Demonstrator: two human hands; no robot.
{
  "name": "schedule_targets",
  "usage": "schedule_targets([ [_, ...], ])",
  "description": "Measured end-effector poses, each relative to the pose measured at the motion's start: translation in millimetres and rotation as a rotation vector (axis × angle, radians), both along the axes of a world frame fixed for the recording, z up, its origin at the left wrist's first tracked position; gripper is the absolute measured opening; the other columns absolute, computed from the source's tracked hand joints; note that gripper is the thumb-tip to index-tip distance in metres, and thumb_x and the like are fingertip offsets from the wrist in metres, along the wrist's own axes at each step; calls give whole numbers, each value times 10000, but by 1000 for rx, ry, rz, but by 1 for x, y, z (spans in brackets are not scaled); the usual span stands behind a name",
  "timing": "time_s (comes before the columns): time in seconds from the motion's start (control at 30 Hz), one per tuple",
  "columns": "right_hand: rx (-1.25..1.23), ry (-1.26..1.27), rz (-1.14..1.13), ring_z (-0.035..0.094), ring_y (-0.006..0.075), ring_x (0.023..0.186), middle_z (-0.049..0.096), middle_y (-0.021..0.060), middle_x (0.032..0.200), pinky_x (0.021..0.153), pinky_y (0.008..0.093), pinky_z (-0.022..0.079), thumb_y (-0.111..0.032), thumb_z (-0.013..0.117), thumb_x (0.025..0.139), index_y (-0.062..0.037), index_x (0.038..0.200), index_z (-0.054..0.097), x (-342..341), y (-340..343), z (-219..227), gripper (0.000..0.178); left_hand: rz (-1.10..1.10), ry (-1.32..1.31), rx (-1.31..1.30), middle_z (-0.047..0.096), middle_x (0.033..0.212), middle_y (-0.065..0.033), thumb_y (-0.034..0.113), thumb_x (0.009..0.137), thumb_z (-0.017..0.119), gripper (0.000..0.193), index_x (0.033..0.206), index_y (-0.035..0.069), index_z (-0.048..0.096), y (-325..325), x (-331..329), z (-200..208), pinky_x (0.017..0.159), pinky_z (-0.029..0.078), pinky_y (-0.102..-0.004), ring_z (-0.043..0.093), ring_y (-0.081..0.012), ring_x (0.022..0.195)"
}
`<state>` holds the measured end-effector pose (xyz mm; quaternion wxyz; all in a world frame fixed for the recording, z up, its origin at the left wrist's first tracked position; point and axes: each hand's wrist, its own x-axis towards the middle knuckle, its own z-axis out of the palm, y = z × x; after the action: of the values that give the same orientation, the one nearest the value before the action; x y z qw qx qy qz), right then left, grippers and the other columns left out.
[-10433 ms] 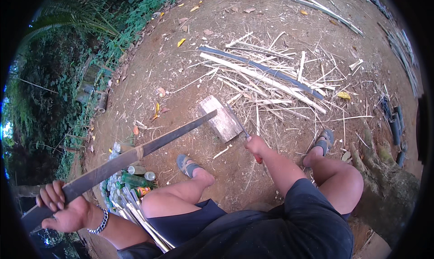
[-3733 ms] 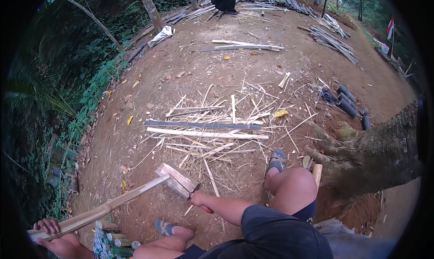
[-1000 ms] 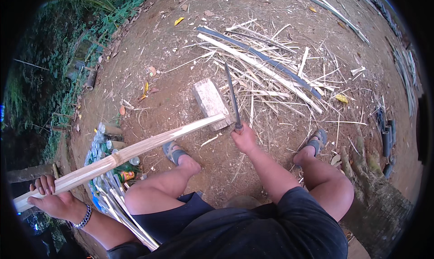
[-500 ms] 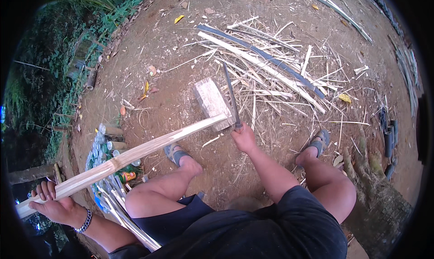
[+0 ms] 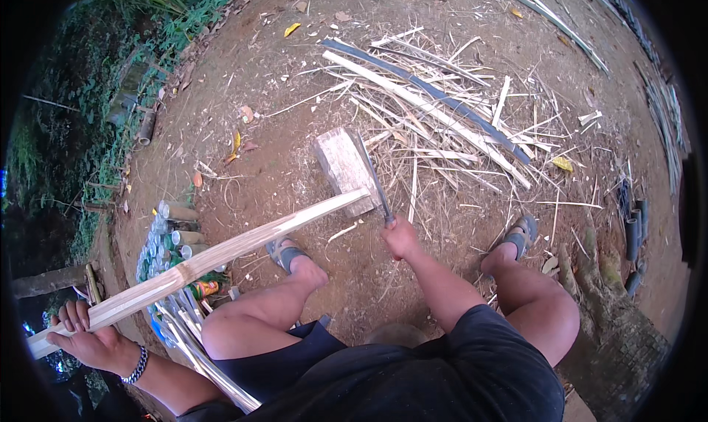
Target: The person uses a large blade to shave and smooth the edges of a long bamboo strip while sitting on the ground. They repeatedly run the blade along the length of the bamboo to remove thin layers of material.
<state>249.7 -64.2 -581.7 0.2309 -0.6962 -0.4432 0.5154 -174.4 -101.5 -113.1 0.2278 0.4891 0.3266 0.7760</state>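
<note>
A long split bamboo strip (image 5: 221,254) slants up from the lower left, and its thin pointed end rests on a pale wooden block (image 5: 341,160) on the ground. My left hand (image 5: 92,337) is closed around the strip's near end, fingers over the top edge, a chain bracelet at the wrist. In my right hand (image 5: 400,238) is the handle of a long machete (image 5: 371,173). Its narrow dark blade points away from me along the block's right side, close to the strip's tip. Whether the blade touches the block I cannot tell.
Beyond the block lies a heap of bamboo strips and shavings (image 5: 442,120). Plastic bottles (image 5: 158,249) and cut bamboo pieces (image 5: 179,211) stand by my left leg, with thin strips (image 5: 210,356) below. Tree roots (image 5: 605,297) and dark tubes (image 5: 634,230) are at right.
The machete has shifted slightly toward me and right, its blade tip dropping nearer the block's right side. My left hand and the bamboo strip have hardly moved.
</note>
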Motion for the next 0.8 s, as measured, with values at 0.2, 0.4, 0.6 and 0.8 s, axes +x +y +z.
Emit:
schedule_targets([
  [0.2, 148, 92, -108, 616, 354, 799, 628, 207, 857, 754, 429, 489, -221, 593, 774, -11, 969, 576, -14, -1, 12, 287, 85, 4, -13, 333, 618, -11, 407, 1012, 328, 380, 891, 60, 423, -1, 3, 1, 458, 299, -225, 318, -109, 513],
  [0.4, -105, -36, 63, 620, 372, 803, 634, 219, 842, 751, 440, 494, -224, 561, 791, -20, 946, 580, -3, -4, -39, 258, 26, 14, 11, 350, 641, -13, 417, 1011, 331, 389, 889, 60, 425, 1, 7, 2, 449, 305, -219, 325, -105, 515],
  [0.6, 36, 25, -37, 606, 273, 642, 599, 125, 692, 601, 382, 490, -176, 598, 756, -35, 819, 526, 3, 8, -1, 171, 26, -3, 11, 345, 637, -9, 391, 1008, 372, 353, 890, 63, 427, -4, 1, -1, 445, 302, -215, 325, -97, 517],
  [0.8, -178, -40, 49, 639, 352, 740, 645, 197, 810, 655, 421, 499, -211, 577, 772, -22, 987, 611, -6, -11, -12, 288, 87, 13, 26, 340, 654, -6, 368, 1012, 377, 328, 905, 62, 430, -6, 23, 0, 454, 308, -218, 330, -91, 521],
])
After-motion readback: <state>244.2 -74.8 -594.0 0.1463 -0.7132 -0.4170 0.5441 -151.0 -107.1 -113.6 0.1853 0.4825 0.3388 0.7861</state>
